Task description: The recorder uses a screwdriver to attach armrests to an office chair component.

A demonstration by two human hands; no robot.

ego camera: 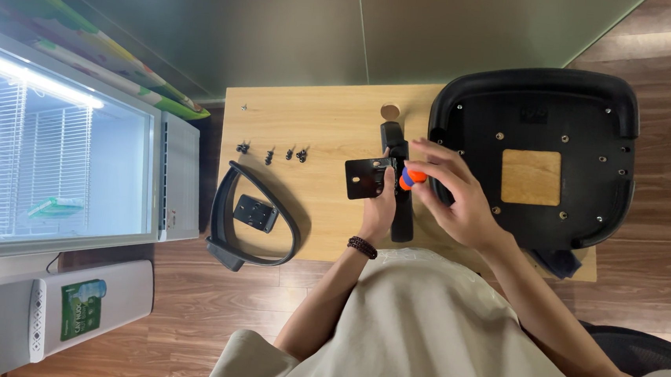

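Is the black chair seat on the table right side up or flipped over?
Flipped over: the black plastic chair seat shows its underside, with screw holes and a square cut-out revealing the light wooden table beneath.

Bright, sharp; fridge light (32, 74) glares left; edges warped.

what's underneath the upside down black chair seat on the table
The wooden table shows under the chair seat, even through its square centre opening. A dark cloth pokes out below; the rest is covered.
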